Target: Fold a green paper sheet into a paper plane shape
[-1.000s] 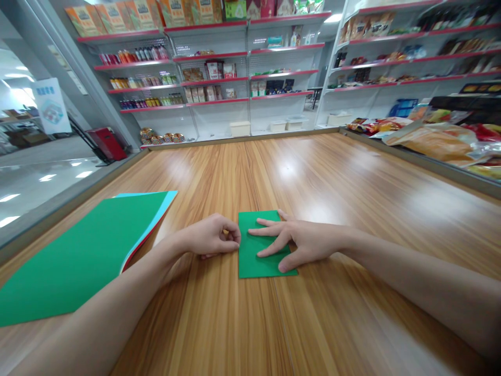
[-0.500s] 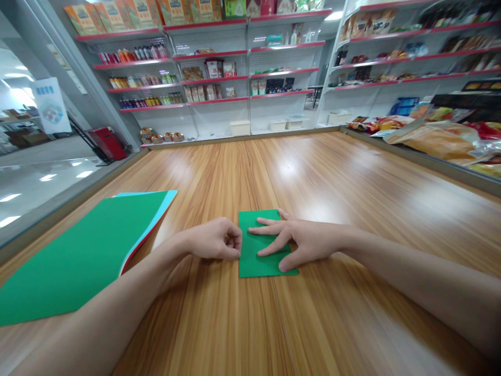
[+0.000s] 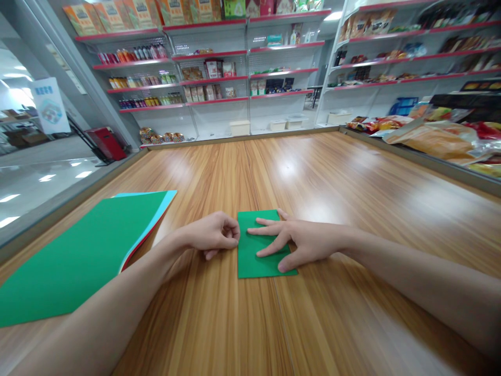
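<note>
We locate the folded green paper (image 3: 256, 261) flat on the wooden table (image 3: 332, 183), near the table's centre line and directly in front of us.

Right hand (image 3: 309, 241): open, palm down, with the fingers (image 3: 261, 230) spread. The fingertips and thumb rest on the right half of the paper and press it against the table. The hand grips nothing.

Left hand (image 3: 213, 233): curled into a loose fist on the table, with the knuckles and thumb tip against the left edge of the paper. We cannot tell whether the thumb and forefinger pinch that edge or only touch it.

A stack of coloured sheets (image 3: 78, 250) lies well apart to the left. Its top sheet is green, and blue and red edges show beneath it. Snack bags (image 3: 434, 138) lie beyond the right edge of the table. Store shelves (image 3: 219, 68) with red rails stand behind the far edge.
</note>
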Demonstrator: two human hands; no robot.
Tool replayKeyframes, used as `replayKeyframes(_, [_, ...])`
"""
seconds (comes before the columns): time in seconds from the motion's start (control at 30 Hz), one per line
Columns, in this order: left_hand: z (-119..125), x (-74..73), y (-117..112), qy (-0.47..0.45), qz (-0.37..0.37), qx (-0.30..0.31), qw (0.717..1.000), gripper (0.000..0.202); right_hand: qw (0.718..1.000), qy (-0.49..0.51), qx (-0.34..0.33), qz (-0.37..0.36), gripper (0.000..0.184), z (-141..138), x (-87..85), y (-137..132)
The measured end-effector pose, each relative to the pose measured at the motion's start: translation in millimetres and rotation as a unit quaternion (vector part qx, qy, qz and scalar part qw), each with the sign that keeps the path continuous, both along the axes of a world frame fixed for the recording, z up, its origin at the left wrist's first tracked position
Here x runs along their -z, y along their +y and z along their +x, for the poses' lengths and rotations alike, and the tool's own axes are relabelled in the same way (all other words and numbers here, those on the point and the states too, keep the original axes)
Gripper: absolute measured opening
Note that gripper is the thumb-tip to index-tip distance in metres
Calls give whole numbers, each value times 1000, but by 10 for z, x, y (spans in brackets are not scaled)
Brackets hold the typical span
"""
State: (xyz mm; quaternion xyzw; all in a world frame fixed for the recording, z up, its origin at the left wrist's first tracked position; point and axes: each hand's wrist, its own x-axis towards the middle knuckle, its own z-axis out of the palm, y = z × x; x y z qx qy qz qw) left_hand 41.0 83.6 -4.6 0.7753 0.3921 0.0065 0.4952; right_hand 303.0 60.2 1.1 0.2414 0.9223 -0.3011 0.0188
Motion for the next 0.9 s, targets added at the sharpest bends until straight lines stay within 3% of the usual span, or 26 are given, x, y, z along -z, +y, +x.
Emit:
replayKeyframes(0.17, [-23, 47, -44, -29, 8, 31, 999, 13, 1000, 4, -2, -2, 47, -7, 10, 6])
replayKeyframes(0.9, [-34, 39, 28, -33, -15, 18, 999, 21, 1000, -3, 0, 4, 46, -8, 10, 8])
